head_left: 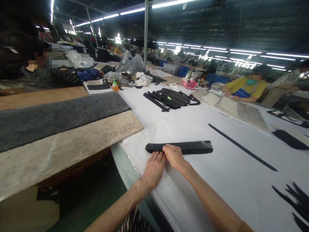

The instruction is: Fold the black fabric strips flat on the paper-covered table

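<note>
A long, dark fabric strip [196, 147] lies crosswise on the white tabletop, its upper face greyish along a lengthwise band. My left hand [154, 169] is at its near edge, fingers together and fingertips pressed on the fabric left of the middle. Right beside it, my right hand [174, 156] has curled fingers pinching the same edge. The two hands touch or nearly touch, and their thumbs are mostly hidden. To the right, a thin black strip [242, 147] lies slantwise, apart from both hands.
Black fabric pieces [173, 98] are piled farther back. More black strips [295, 201] lie at lower right. At left is a board [116, 132] with a dark grey textile [60, 112]. A glue bottle [115, 85] and pink basket [189, 84] stand behind. Co-workers sit on both sides.
</note>
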Demonstrator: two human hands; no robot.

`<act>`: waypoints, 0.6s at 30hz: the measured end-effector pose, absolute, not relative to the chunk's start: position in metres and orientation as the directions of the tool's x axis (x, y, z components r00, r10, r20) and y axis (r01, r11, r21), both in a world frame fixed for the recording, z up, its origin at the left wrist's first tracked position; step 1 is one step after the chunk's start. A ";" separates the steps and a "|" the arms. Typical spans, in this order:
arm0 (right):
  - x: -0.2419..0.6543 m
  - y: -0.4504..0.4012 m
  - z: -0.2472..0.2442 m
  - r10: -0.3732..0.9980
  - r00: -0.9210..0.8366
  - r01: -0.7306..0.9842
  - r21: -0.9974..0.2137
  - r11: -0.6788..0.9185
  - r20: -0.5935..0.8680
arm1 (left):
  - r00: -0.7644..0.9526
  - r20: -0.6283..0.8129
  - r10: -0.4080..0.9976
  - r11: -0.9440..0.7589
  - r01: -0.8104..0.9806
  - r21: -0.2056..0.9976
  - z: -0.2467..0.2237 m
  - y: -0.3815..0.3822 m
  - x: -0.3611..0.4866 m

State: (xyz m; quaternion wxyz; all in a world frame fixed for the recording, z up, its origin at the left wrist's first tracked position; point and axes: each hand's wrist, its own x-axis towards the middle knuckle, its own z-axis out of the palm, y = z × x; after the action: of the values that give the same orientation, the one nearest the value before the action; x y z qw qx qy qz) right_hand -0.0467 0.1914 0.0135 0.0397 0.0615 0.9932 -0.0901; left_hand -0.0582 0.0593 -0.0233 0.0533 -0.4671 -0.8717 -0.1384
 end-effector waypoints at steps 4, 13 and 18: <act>-0.050 0.193 0.008 0.219 -0.975 0.218 -0.336 0.917 -0.035 | -0.604 0.129 0.787 0.592 0.797 0.121 -0.022 0.061 -0.060; -0.032 0.296 0.014 0.780 -0.624 0.270 -0.948 0.170 -0.038 | -0.594 0.047 0.803 0.595 0.804 -0.002 -0.018 0.057 -0.072; 0.038 0.388 0.025 0.936 -0.314 -0.026 -0.984 -0.175 -0.158 | -0.552 0.171 0.816 0.553 0.832 0.050 -0.030 0.065 -0.094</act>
State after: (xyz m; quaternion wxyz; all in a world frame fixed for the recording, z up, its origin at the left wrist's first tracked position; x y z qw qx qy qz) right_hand 0.0376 0.3879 0.0252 -0.3843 0.4422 0.5146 -0.6261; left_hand -0.0942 0.0654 -0.0298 0.0637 -0.4688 -0.8788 -0.0625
